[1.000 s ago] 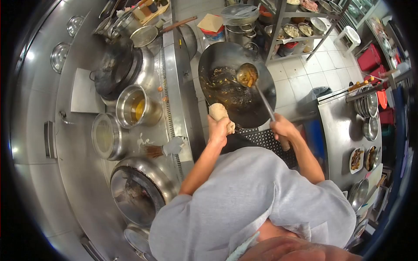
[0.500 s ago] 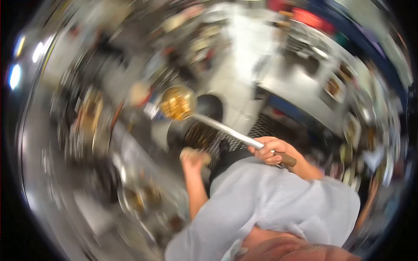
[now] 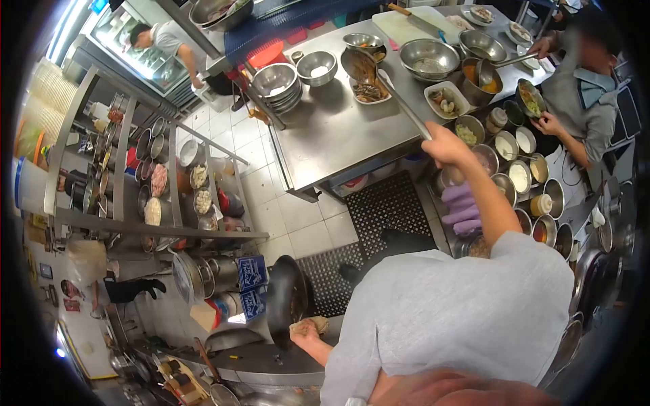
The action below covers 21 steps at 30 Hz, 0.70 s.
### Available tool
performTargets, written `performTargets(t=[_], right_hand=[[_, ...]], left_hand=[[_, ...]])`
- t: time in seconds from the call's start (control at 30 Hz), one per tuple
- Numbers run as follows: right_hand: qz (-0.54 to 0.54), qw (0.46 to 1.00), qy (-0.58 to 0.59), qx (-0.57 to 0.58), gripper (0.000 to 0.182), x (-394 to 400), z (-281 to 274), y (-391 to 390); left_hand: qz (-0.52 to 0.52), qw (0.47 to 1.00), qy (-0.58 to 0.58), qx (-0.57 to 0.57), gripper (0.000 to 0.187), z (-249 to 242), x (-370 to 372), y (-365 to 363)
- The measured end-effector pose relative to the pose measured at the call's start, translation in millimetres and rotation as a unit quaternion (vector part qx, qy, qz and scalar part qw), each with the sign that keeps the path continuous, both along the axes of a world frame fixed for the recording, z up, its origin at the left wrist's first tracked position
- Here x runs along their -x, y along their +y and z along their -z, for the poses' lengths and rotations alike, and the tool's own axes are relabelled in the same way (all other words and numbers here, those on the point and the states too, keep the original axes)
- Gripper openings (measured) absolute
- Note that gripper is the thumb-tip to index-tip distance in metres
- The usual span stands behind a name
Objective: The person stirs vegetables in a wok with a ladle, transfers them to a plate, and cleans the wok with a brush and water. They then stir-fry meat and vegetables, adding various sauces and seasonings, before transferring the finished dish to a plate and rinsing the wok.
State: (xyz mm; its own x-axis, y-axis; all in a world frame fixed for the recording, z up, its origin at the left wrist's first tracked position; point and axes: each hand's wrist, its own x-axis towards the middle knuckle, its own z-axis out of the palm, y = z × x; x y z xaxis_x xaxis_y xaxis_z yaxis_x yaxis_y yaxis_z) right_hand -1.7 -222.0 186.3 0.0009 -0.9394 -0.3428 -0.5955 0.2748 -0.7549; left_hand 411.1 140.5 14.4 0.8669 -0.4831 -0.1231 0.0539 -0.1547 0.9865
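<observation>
My right hand (image 3: 447, 145) is wrapped round the handle of a long ladle (image 3: 404, 103) reaching across the steel table. The ladle's bowl (image 3: 359, 65) is tipped over a white dish (image 3: 383, 100), with brown sauced food in the dish beneath it. Down at the left, my left hand (image 3: 308, 333) is closed on a folded beige cloth (image 3: 318, 325). Close by that hand is a dark wok (image 3: 284, 291), tilted on its side; whether the cloth grips its rim or handle is hidden.
Stacked steel bowls (image 3: 276, 82), a white dish of shellfish (image 3: 447, 100) and a cutting board with a knife (image 3: 414, 26) are on the steel table (image 3: 305, 149). A co-worker (image 3: 589, 88) at right holds a ladle and a pan. Shelves (image 3: 128, 223) stand left; ingredient bowls (image 3: 520, 176) line the right.
My view has swung round to the steel table. The ladle, level and full of food before, is now tipped over the white dish. My left hand still holds the cloth.
</observation>
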Motion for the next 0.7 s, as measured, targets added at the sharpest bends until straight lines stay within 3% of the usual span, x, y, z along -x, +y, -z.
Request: performTargets(t=[0.13, 0.33, 0.4, 0.5, 0.6, 0.7], right_hand=[[0.037, 0.999, 0.036, 0.014, 0.033, 10, 40, -23], [0.047, 0.996, 0.069, 0.022, 0.043, 13, 55, -30], [0.05, 0.994, 0.085, 0.035, 0.043, 14, 48, -30], [0.025, 0.994, 0.102, 0.023, 0.037, 19, 34, -32], [0.039, 0.99, 0.13, 0.048, 0.037, 22, 40, -31], [0.018, 0.987, 0.156, 0.04, 0.042, 29, 43, -36]], left_hand=[[-0.033, 0.998, 0.056, 0.003, 0.018, -23, 10, -12], [0.044, 0.997, 0.051, -0.045, 0.016, -25, 6, -13], [-0.008, 0.993, 0.114, -0.002, 0.016, -27, 8, -19], [0.01, 0.998, 0.06, -0.011, 0.018, -32, 8, -26], [0.015, 0.996, 0.077, 0.047, 0.012, 43, -28, 6], [0.021, 0.991, 0.109, 0.07, 0.013, 49, -36, 7]])
